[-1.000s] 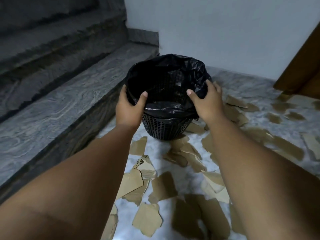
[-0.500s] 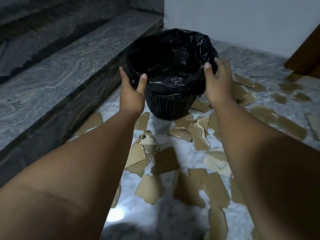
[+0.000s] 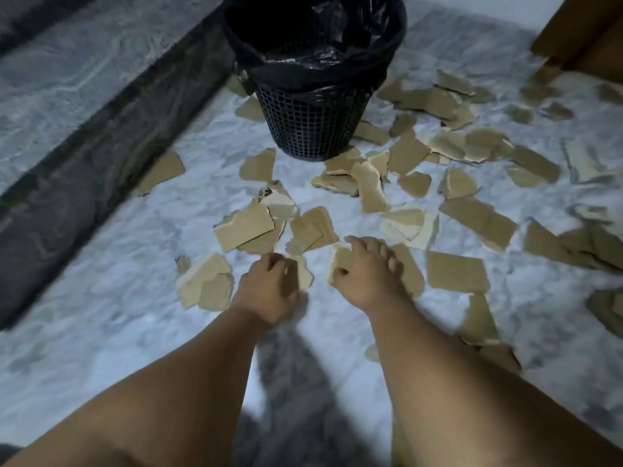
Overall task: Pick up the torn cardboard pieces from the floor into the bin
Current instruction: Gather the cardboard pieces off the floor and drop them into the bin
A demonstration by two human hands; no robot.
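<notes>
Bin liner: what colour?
Glossy black: the bin liner folds over the rim of the dark mesh bin. Head view, the only one.

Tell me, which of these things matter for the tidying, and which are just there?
In the job: cardboard pieces, bin, its bag, left hand and right hand, each gripping a piece.
Just there: step, door.
</notes>
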